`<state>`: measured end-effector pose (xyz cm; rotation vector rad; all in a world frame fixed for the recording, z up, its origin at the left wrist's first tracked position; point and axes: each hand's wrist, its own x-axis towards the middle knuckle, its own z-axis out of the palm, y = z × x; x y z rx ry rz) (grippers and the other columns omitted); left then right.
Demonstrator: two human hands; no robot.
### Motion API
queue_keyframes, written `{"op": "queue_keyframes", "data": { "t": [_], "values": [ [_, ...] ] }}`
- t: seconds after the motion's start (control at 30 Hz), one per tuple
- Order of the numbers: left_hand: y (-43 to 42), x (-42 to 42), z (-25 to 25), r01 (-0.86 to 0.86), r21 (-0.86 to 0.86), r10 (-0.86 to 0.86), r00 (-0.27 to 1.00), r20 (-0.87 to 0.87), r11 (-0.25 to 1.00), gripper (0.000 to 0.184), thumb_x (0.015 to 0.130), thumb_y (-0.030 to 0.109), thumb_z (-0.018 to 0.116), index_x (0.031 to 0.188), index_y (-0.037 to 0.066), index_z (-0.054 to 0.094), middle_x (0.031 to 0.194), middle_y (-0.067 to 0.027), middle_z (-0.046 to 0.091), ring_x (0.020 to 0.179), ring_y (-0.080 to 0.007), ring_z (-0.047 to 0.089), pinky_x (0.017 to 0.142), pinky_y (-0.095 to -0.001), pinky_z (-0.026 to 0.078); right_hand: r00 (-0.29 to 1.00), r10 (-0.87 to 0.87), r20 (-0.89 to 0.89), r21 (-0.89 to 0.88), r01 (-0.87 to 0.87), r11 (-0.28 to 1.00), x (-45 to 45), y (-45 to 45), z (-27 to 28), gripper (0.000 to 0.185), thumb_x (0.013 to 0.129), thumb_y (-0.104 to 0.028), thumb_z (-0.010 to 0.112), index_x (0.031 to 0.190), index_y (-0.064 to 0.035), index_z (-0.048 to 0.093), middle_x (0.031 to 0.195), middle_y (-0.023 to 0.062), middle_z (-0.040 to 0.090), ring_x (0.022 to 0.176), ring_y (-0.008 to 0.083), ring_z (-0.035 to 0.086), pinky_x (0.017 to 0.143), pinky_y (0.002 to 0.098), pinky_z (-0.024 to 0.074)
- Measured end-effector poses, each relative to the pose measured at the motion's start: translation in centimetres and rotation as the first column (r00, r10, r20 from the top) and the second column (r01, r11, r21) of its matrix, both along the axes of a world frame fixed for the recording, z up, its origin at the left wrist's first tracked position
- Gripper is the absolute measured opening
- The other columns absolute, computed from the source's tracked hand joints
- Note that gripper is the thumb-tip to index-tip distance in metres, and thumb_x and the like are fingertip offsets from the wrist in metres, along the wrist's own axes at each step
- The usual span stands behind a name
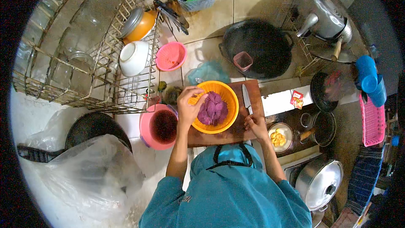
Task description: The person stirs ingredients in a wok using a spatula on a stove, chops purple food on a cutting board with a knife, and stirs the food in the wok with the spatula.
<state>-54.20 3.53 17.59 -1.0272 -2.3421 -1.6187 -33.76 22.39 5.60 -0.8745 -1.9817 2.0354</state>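
An orange plastic basket [233, 109] rests on a wooden cutting board [202, 140], with a mound of purple pieces [214, 109] in it. My left hand [190, 102] is over the basket's left rim, its fingers curled and pinched beside the purple pieces. Whatever lies between those fingertips is too small to make out. On the board's right side lies a kitchen knife [247, 99], blade pointing away from me. My right hand [255, 126] is closed around its handle end, which the fingers mostly hide.
At left stand a pink basin [145, 133] of dark liquid and a wire dish rack [122, 63]. Beyond the board are a pink basket [171, 56] and a black wok [257, 38]. To the right are a bowl of yellow slices [278, 137], a frying pan [324, 130] and a lidded pot [319, 185].
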Motion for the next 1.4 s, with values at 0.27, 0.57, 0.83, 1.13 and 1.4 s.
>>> {"op": "queue_keyframes", "data": {
  "t": [0.27,0.57,0.83,1.13,1.4],
  "values": [
    [0.8,-3.8,-0.8,-0.09,0.065,0.082,0.991,0.107,0.994,0.007,0.077,0.003,0.067,0.083,0.0,0.067,0.086,-0.0078,0.063,0.075,-0.012,0.06,0.061,-0.0231,0.049,0.999,-0.044,0.006,0.145,0.043,0.988,-2.8,4.1,3.0,0.018,0.088,-0.011,0.051,0.08,0.0043,0.058,0.061,0.0057,0.057,0.054,0.0121,0.053,0.048,0.0271,0.0423],
    [2.6,-9.6,-2.3,-0.183,0.096,0.176,0.981,0.081,0.978,0.017,0.073,0.012,0.072,0.078,-0.001,0.061,0.083,-0.0106,0.058,0.07,-0.0173,0.058,0.062,-0.0273,0.048,0.999,0.046,0.003,0.103,-0.046,0.994,-2.0,4.0,-0.5,0.017,0.09,-0.013,0.05,0.081,0.0011,0.056,0.063,0.0036,0.055,0.053,0.0097,0.051,0.047,0.024,0.041],
    [1.6,-8.6,-6.4,-0.164,-0.49,0.302,0.928,0.217,0.856,0.062,0.083,0.033,0.06,0.13,0.0,0.035,0.121,-0.0285,0.045,0.108,-0.0407,0.048,0.091,-0.041,0.04,1.0,0.018,-0.024,0.207,-0.013,0.978,-0.8,5.3,-2.9,0.014,0.084,-0.007,0.052,0.083,0.004,0.06,0.066,0.0094,0.059,0.058,0.0141,0.052,0.054,0.0298,0.0435],
    [-0.1,-4.9,-5.4,-0.067,-0.213,0.147,0.909,0.389,0.975,0.036,0.076,0.012,0.068,0.108,-0.001,0.058,0.094,-0.0131,0.065,0.082,-0.0167,0.063,0.072,-0.0271,0.05,0.999,-0.042,-0.007,0.128,0.043,0.991,-0.1,4.8,-1.9,0.013,0.083,-0.004,0.054,0.087,0.0062,0.06,0.072,0.0094,0.06,0.068,0.0135,0.053,0.061,0.0289,0.0449],
    [-1.6,-2.9,-7.4,0.242,-0.492,-0.058,0.931,0.36,0.837,0.017,0.076,0.011,0.067,0.085,-0.003,0.067,0.078,-0.0149,0.066,0.072,-0.0256,0.065,0.069,-0.032,0.051,0.999,0.036,0.013,0.081,-0.036,0.996,-0.1,3.7,0.4,0.015,0.091,-0.01,0.05,0.084,0.0008,0.058,0.068,0.0027,0.057,0.06,0.0095,0.054,0.052,0.023,0.0439]
  ]
}}
